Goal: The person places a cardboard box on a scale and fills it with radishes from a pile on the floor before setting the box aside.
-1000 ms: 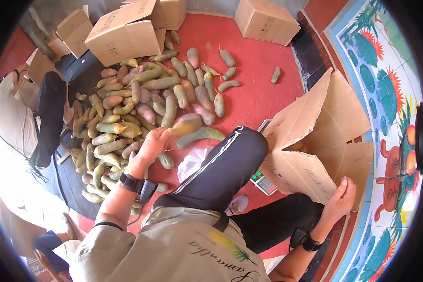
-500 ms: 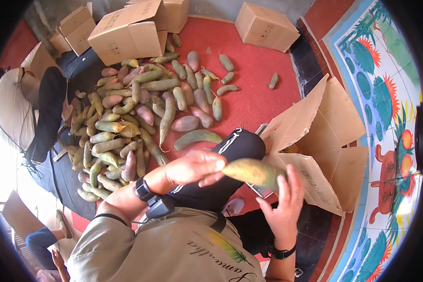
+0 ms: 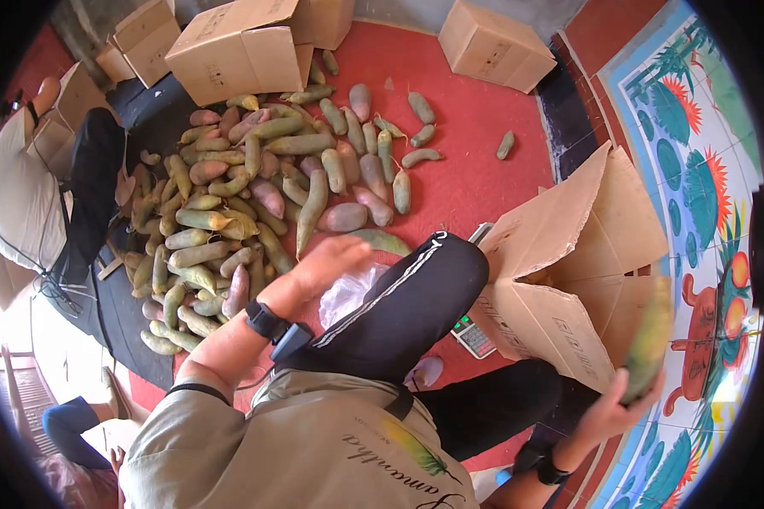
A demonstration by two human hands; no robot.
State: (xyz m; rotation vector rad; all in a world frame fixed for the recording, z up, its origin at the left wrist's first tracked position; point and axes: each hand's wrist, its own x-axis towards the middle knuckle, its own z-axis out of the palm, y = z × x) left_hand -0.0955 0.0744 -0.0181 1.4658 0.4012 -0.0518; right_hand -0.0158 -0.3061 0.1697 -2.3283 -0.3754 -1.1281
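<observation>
On the right, my right hand (image 3: 626, 409) is wrapped round the lower end of a large green and yellow vegetable (image 3: 649, 339). The vegetable stands nearly upright beside the right flap of an open cardboard box (image 3: 535, 318) and is slightly blurred. My left hand (image 3: 335, 259) is empty, its fingers stretched out and a little smeared, above a clear plastic bag (image 3: 348, 297) near my knee. Just past that hand lies a large green vegetable (image 3: 380, 242) on the red floor (image 3: 467, 182), partly hidden by my knee.
A big pile of green and reddish vegetables (image 3: 229, 204) covers the left floor. Cardboard boxes (image 3: 233, 55) stand behind it, another box (image 3: 494, 51) farther right. A scale (image 3: 474, 338) sits partly under the open box. Other people (image 3: 25, 195) are at the left edge.
My right hand has carried the vegetable right, from over my lap to beyond the open box. My left hand has let go of it and moved left.
</observation>
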